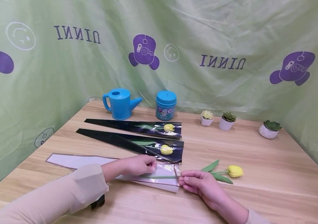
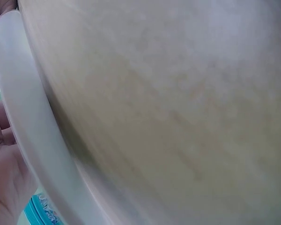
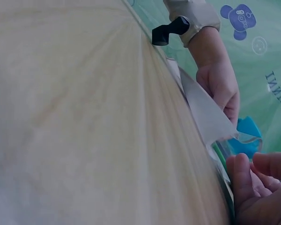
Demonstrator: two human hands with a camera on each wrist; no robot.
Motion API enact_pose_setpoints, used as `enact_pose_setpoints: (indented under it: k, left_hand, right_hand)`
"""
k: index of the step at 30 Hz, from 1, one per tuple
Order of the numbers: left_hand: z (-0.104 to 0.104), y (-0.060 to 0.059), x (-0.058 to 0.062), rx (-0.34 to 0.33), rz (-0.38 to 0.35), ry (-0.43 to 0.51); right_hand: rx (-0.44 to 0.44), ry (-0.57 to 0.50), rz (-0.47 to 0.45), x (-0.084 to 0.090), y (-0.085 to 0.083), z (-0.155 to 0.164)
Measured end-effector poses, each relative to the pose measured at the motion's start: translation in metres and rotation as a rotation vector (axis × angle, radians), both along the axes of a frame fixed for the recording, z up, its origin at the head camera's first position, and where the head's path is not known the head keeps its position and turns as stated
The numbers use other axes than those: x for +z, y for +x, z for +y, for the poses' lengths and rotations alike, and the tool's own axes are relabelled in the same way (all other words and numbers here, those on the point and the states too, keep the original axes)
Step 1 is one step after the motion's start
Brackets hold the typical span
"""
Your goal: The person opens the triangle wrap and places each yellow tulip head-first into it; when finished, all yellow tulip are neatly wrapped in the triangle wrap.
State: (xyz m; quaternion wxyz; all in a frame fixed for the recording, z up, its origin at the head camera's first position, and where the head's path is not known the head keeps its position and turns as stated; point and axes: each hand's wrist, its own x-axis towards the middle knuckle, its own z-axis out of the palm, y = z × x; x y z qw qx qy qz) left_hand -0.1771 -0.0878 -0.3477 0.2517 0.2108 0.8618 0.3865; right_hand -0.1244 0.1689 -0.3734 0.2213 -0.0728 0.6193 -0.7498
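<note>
A yellow tulip (image 1: 234,171) with green leaves lies to the right, its green stem (image 1: 159,177) running left into a white flower sleeve (image 1: 63,160) with a brown border and a clear front. My right hand (image 1: 201,185) pinches the stem at the mouth of the sleeve, the bloom and leaves beyond it. My left hand (image 1: 136,165) pinches the sleeve's upper layer a little way in from the mouth. In the right wrist view the sleeve (image 3: 206,112) rises off the table below my left hand (image 3: 220,89).
Two black sleeves (image 1: 102,135), each with a yellow tulip inside, lie behind the white one. Farther back stand a blue watering can (image 1: 121,104) and a lidded blue tub (image 1: 166,105). Several small potted succulents (image 1: 226,121) line the back right.
</note>
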Motion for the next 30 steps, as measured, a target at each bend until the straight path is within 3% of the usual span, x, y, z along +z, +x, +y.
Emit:
enact_pose_setpoints:
  k: [6,11,14,20,22,30]
  left_hand:
    - [-0.001,0.001,0.0,-0.002,0.011,-0.006]
    - [0.0,0.001,0.0,-0.025,0.052,-0.002]
    - [0.001,0.001,-0.001,-0.019,0.061,-0.005]
    - [0.002,0.0,-0.004,-0.018,0.065,-0.008]
    - [0.002,-0.001,-0.004,-0.021,0.07,-0.013]
    - [0.001,-0.001,-0.003,-0.007,0.04,-0.023]
  right_hand:
    - [0.002,0.071,0.106,0.007,-0.005,0.01]
    - [0.029,0.175,0.316,0.016,-0.013,0.027]
    - [0.053,0.31,0.47,0.019,-0.016,0.037]
    - [0.049,0.723,0.851,0.018,-0.025,0.059]
    - [0.034,0.798,0.95,0.016,-0.029,0.068]
    - [0.079,0.882,1.079,0.013,-0.045,0.093]
